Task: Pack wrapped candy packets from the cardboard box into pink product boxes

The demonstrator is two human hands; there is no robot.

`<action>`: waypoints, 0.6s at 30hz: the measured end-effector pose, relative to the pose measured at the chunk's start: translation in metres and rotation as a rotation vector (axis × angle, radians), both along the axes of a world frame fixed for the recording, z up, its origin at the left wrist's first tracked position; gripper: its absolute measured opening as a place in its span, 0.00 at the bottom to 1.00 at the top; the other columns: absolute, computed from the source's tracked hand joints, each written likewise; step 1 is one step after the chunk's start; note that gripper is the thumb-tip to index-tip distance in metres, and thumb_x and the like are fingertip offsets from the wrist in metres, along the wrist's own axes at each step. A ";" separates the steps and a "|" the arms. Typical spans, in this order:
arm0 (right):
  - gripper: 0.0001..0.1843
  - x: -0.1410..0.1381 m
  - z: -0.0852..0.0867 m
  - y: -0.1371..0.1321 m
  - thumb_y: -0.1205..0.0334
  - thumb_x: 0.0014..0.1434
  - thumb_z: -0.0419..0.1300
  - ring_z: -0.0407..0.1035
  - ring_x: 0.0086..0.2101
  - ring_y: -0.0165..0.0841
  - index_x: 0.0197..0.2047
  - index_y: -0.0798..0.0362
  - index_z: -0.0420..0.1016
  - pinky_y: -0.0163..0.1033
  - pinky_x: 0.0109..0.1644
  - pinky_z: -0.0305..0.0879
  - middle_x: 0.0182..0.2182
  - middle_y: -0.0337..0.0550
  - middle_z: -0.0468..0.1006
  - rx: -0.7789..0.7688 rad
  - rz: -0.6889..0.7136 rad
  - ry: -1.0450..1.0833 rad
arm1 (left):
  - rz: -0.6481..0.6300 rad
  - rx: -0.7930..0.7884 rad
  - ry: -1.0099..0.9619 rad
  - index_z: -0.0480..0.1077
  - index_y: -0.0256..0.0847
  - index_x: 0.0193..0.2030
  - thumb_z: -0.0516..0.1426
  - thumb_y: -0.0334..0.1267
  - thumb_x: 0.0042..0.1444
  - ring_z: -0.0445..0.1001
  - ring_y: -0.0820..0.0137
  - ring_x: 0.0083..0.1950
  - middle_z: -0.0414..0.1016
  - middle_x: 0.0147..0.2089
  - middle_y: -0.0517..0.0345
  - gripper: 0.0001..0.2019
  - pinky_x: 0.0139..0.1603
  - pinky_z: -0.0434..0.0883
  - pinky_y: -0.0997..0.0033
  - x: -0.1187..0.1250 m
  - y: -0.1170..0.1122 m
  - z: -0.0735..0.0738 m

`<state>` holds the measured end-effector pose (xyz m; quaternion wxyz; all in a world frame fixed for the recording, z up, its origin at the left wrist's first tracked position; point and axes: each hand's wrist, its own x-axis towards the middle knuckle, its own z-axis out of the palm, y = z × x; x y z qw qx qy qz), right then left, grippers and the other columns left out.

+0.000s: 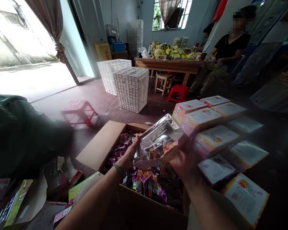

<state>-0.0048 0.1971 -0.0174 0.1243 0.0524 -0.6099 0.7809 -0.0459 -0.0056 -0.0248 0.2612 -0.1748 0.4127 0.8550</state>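
Between my two hands a clear plastic box (158, 137) with a printed card edge is held tilted over a large open cardboard carton (96, 147). My left hand (128, 156) grips its left side, and a beaded bracelet circles that wrist. On the box's right side my right hand (183, 159) is closed round the edge. Some small coloured pieces show through the clear plastic, though glare hides much of the inside. Many small purple and orange wrapped packets (146, 185) fill the carton below.
Stacked printed boxes (216, 137) stand at the right. Opened packaging (26, 198) and a green sack (19, 134) lie at the left. Beyond are a pink stool (78, 110), white crates (132, 86), a red stool (179, 92), and a wooden table (168, 65) with a person (232, 48) seated beside it.
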 end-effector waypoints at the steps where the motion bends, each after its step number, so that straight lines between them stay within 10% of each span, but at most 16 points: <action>1: 0.36 0.001 0.000 -0.003 0.31 0.68 0.37 0.76 0.44 0.51 0.61 0.44 0.71 0.61 0.51 0.73 0.43 0.53 0.80 -0.057 0.029 -0.041 | 0.000 0.008 0.009 0.69 0.36 0.67 0.55 0.54 0.69 0.85 0.56 0.39 0.85 0.43 0.45 0.28 0.41 0.84 0.60 0.000 0.001 -0.001; 9: 0.41 0.012 -0.006 -0.021 0.16 0.56 0.46 0.70 0.32 0.40 0.41 0.45 0.76 0.50 0.45 0.74 0.29 0.41 0.71 -0.208 0.328 -0.145 | 0.063 0.067 0.022 0.71 0.37 0.65 0.46 0.62 0.70 0.85 0.57 0.37 0.84 0.41 0.44 0.33 0.42 0.84 0.56 -0.005 0.001 0.000; 14: 0.44 0.010 -0.018 -0.021 0.24 0.49 0.65 0.66 0.61 0.55 0.59 0.44 0.78 0.62 0.71 0.55 0.60 0.52 0.76 0.497 0.368 0.054 | 0.038 0.125 0.053 0.71 0.35 0.64 0.45 0.63 0.70 0.85 0.54 0.42 0.84 0.43 0.42 0.34 0.47 0.83 0.54 -0.005 -0.001 0.009; 18: 0.29 0.016 -0.053 -0.032 0.38 0.55 0.68 0.70 0.60 0.52 0.56 0.40 0.81 0.65 0.70 0.56 0.56 0.46 0.80 0.792 0.399 0.109 | -0.079 0.094 0.043 0.72 0.34 0.63 0.52 0.59 0.69 0.85 0.53 0.43 0.84 0.44 0.42 0.31 0.45 0.83 0.56 -0.003 -0.005 0.000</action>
